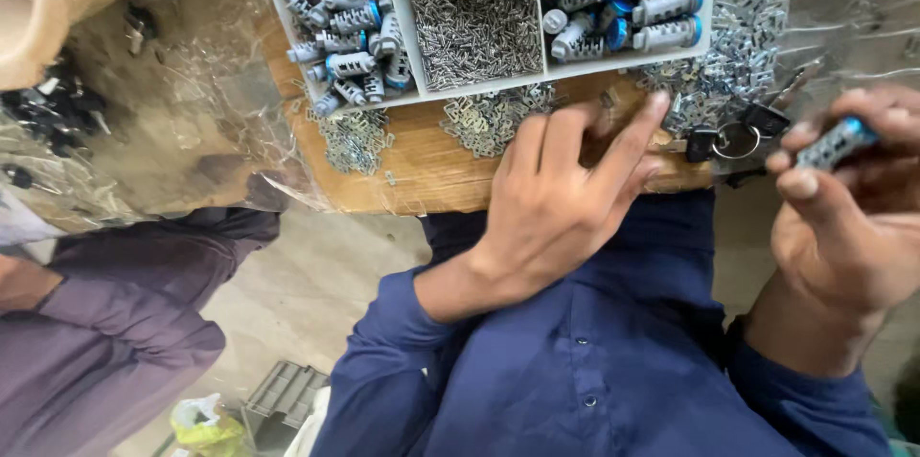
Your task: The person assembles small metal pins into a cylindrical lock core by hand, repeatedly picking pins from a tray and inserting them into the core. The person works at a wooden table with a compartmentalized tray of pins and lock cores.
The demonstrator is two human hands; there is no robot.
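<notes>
Grey lock cylinder (836, 143), pinched between right-hand fingers (800, 181)

**One head cam, looking steeply down**

Single view, worn on head, aimed down over wearer's chest at bench edge (422, 179) (close range). Parts tray (407, 26) fills frame top; floor shows lower left. No 2nd view.

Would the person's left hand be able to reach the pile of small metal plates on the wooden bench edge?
Probably yes: the left hand lies beside the pile of small metal plates, fingers spread, with nothing between them.
</notes>
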